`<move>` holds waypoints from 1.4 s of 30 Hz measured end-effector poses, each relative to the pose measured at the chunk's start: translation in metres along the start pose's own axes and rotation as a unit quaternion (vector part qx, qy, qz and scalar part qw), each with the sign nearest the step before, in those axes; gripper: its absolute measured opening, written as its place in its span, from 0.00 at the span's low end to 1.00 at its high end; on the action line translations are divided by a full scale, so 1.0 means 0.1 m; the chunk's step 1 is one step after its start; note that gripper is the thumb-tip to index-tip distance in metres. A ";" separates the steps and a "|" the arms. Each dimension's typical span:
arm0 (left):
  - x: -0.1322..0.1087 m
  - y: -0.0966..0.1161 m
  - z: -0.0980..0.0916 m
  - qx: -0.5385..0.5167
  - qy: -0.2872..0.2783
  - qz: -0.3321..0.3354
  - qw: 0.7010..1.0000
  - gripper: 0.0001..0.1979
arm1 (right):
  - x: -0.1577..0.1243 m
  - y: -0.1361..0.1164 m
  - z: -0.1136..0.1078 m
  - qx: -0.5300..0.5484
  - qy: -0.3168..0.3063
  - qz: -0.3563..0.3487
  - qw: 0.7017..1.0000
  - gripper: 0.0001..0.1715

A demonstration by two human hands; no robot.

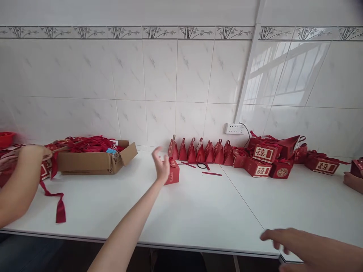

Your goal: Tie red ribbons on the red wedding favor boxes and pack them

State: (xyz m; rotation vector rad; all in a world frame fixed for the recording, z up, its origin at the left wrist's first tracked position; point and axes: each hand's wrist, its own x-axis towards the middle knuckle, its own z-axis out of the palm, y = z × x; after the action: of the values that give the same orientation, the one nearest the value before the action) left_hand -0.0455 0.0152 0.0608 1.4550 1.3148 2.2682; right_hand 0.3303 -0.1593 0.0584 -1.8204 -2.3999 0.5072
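My left hand (161,166) is raised over the white table (198,211), fingers apart and holding nothing. It hovers just left of a small red gift box (173,173) that stands alone on the table. My right hand (283,241) is low at the table's near right edge, fingers spread and slightly blurred, with nothing in it. A row of folded red triangular boxes (200,152) lines the wall behind the single box.
An open cardboard box (96,160) full of red ribbons sits at the left. Another person's arm (19,181) reaches there, near a dangling red ribbon (58,206). Red printed boxes (263,160) pile at the right, beside another hand (353,181). A wall socket (234,128) is behind.
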 end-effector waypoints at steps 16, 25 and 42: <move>-0.09 -0.86 -0.21 -0.059 -0.036 -0.302 0.951 0.22 | 2.41 -1.55 0.95 0.444 0.094 -0.094 0.886 0.50; -0.27 -0.66 -0.13 -0.044 -0.201 -0.326 0.923 0.28 | 2.32 -1.01 0.91 0.518 0.096 -0.125 0.841 0.68; -0.56 -0.38 0.25 -0.064 -0.340 -0.333 0.877 0.26 | 2.30 -0.58 0.67 0.501 0.043 -0.183 0.845 0.45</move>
State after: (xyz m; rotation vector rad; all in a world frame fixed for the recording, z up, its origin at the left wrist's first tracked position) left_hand -0.0085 0.0237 -0.0009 1.2875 1.1447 1.2169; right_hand 0.1935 0.0312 -0.0160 -0.8727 -1.7381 1.2647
